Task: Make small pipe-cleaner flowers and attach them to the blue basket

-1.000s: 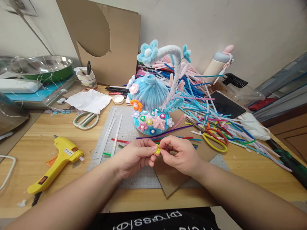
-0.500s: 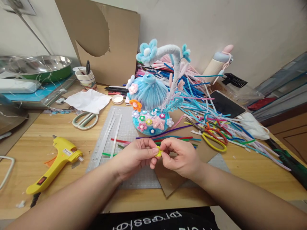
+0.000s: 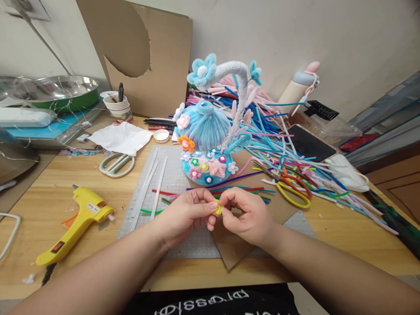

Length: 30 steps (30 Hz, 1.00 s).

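Note:
A small yellow pipe-cleaner flower [image 3: 218, 208] is pinched between my two hands, above the grey cutting mat. My left hand [image 3: 190, 214] grips it between thumb and fingers from one side. From the other side my right hand [image 3: 247, 215] holds it with fingertips and thumb, hiding part of it. Just beyond my hands stands a blue fuzzy lamp-like craft [image 3: 205, 127] with a curved white stem, its round base [image 3: 208, 179] covered in small coloured flowers and a pink star. Loose coloured pipe cleaners [image 3: 236, 190] lie between my hands and that base.
A yellow glue gun [image 3: 77, 223] lies at left, with scissors [image 3: 117, 165] behind it. Clear glue sticks [image 3: 159, 186] rest on the cutting mat [image 3: 193, 249]. Yellow-handled pliers [image 3: 293, 194] and a large heap of pipe cleaners [image 3: 272, 127] are at right. Cardboard [image 3: 164, 57] leans behind.
Almost nothing differs. Both hands keep the yellow flower in the same place, with only a very slight shift of the whole view.

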Tool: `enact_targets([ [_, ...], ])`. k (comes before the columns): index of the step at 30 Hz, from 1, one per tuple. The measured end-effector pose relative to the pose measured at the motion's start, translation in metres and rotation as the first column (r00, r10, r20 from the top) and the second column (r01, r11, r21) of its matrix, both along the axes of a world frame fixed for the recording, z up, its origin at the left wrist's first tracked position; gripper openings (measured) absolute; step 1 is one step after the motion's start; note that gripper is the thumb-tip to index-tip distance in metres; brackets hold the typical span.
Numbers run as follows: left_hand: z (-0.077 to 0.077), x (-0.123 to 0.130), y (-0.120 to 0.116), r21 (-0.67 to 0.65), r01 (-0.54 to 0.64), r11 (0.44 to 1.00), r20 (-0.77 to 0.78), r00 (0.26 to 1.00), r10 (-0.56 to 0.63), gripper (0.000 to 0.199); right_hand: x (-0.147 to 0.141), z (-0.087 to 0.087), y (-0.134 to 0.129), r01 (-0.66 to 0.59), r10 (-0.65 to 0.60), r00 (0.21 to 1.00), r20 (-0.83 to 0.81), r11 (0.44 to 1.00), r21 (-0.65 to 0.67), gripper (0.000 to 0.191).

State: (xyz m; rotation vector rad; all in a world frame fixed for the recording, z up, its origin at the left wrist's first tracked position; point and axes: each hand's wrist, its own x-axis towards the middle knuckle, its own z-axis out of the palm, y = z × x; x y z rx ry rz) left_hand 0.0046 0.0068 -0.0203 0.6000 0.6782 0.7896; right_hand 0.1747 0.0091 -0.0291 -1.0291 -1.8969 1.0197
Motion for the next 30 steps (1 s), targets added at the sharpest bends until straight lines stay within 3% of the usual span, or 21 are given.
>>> enact_targets([
  [3,0.002,0.000,0.001,0.049,-0.101,0.994,-0.021,0.995,0.102,0.016,0.000,0.004,0.002,-0.024,0.014,0.992,-0.129,0.997,-0.080,0.004],
  [6,0.004,0.000,0.001,0.096,-0.159,0.983,-0.047,0.985,0.164,0.015,0.001,0.004,0.004,-0.088,0.069,0.989,-0.132,0.986,-0.141,0.008],
  [11,0.003,-0.001,0.000,0.101,-0.090,0.991,-0.103,0.990,0.101,0.017,0.001,0.002,0.005,-0.086,0.077,0.995,-0.063,0.986,-0.146,0.013],
  [14,0.000,-0.001,0.002,0.170,-0.083,0.982,-0.167,0.980,0.112,0.019,0.001,0.004,0.006,-0.081,0.078,0.997,-0.025,0.985,-0.154,0.014],
  [17,-0.002,-0.001,0.004,0.222,-0.055,0.973,-0.235,0.966,0.108,0.021,0.000,0.004,0.007,-0.086,0.071,0.995,-0.065,0.961,-0.264,0.016],
  [20,-0.002,-0.002,0.005,0.235,-0.075,0.969,-0.242,0.961,0.133,0.019,-0.001,0.003,0.008,-0.123,0.027,0.975,-0.220,0.892,-0.435,0.020],
  [22,-0.001,-0.002,0.004,0.304,-0.075,0.950,-0.229,0.962,0.149,0.017,-0.002,0.002,0.009,-0.189,-0.001,0.945,-0.328,0.814,-0.549,0.025],
  [24,0.002,-0.002,0.003,0.439,-0.061,0.896,-0.277,0.940,0.200,0.012,-0.002,0.003,0.010,-0.270,-0.034,0.909,-0.415,0.711,-0.649,0.025],
  [26,0.005,-0.002,0.001,0.587,-0.023,0.809,-0.385,0.871,0.305,0.008,-0.003,0.005,0.012,-0.332,-0.076,0.874,-0.479,0.628,-0.704,0.023],
  [28,0.007,-0.001,-0.001,0.660,0.000,0.751,-0.458,0.793,0.402,0.005,-0.003,0.007,0.013,-0.351,-0.126,0.847,-0.516,0.597,-0.722,0.022],
  [30,0.008,0.000,-0.002,0.621,-0.048,0.782,-0.441,0.803,0.400,0.007,-0.003,0.008,0.014,-0.349,-0.164,0.827,-0.538,0.602,-0.719,0.022],
])
